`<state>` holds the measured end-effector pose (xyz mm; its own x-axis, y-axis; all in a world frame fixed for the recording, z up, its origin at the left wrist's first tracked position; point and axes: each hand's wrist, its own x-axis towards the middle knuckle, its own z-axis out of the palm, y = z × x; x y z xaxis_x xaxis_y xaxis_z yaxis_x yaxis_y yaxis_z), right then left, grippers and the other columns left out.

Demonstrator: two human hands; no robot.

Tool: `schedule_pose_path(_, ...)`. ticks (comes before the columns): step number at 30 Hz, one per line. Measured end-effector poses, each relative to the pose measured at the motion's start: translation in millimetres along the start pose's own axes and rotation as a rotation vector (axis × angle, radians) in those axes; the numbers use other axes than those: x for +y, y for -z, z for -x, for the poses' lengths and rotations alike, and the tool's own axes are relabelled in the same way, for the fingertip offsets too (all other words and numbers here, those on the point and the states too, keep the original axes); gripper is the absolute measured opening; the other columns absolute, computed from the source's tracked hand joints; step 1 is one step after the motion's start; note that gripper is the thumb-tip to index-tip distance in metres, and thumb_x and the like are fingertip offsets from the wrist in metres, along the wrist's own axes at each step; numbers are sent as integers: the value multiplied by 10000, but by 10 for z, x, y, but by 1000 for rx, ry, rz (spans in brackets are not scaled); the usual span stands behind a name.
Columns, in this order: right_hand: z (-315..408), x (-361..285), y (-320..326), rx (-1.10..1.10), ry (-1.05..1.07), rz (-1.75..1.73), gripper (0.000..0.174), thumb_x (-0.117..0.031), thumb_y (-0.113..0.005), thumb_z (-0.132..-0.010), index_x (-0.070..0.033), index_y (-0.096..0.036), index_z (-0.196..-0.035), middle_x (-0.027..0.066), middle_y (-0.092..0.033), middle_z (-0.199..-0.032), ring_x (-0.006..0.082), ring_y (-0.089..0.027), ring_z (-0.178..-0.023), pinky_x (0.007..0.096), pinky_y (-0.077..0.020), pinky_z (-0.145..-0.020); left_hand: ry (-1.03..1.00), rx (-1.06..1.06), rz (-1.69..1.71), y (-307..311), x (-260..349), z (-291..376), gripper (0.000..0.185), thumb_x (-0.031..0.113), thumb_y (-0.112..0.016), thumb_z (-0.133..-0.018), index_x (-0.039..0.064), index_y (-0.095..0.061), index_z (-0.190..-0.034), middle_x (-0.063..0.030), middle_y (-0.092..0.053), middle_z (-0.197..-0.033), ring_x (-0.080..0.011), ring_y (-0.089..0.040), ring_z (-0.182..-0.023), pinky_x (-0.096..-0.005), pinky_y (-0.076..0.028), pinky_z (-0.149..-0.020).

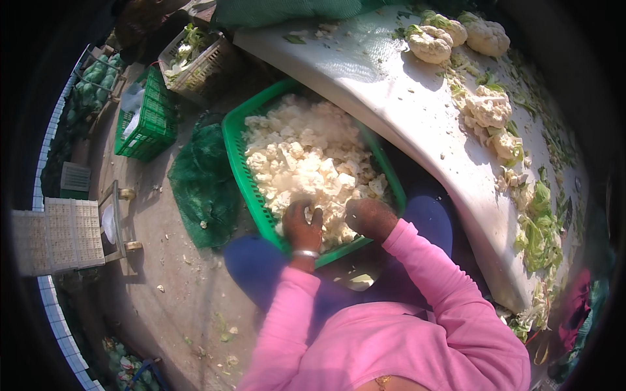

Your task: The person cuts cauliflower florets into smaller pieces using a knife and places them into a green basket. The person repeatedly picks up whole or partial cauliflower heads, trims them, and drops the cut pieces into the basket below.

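Observation:
My left hand (302,228), with a metal bangle at the wrist, is over the near side of a green plastic basket (239,161). Its fingers are apart, and no piece is plainly held between them. My right hand (372,219) is curled above the basket's near right part, a short way from the left; its palm side is hidden, so I cannot tell whether it grips something. Cut cauliflower florets (313,161) fill the basket, which sits between my knees. Both hands are close to the florets, partly covering those at the near edge.
A white tabletop (391,107) at right bears whole cauliflower heads (430,44), trimmed chunks (489,107) and leaf scraps (540,229). Green netting (208,181) lies on the floor left of the basket. Beyond are a green crate (149,117), a pale crate (193,63) and a wheeled cart (117,220).

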<state>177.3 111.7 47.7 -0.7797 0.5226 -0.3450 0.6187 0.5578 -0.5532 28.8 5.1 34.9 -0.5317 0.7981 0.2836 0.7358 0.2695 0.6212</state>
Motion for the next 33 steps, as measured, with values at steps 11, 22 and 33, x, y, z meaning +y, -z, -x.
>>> schedule_pose_path(11, -169, 38, -62, 344, -36, -810, 376, -249, -711, -730, -66, -477, -960, 109, -565, -763, 212, -561, -634, 338, -447, -556, 383, -499, 636, -304, 97, -32, 465, 53, -691, -731, 47, -511, -1160, -77, -595, -956, -162, -622, -775, -253, -513, -666)
schedule_pose_path(22, -22, 242, -64, 464, -182, -740, 312, -264, -534, -878, -70, -552, -1122, 123, -590, -756, 166, -561, -499, 318, -471, -487, -165, -83, -174, -289, -159, -536, 856, 301, -813, -592, 91, -399, -1312, -222, -356, -1310, -393, -360, -1204, -466, -330, -996)
schedule_pose_path(33, 270, -261, 252, 456, 154, -264, 172, -185, -478, -903, -38, -461, -989, 232, -572, -683, 432, -558, -624, 508, -433, -561, 111, -342, 457, 87, 63, -666, 529, 377, -701, -739, 97, -510, -1145, -100, -543, -1115, -278, -530, -1044, -440, -468, -884)
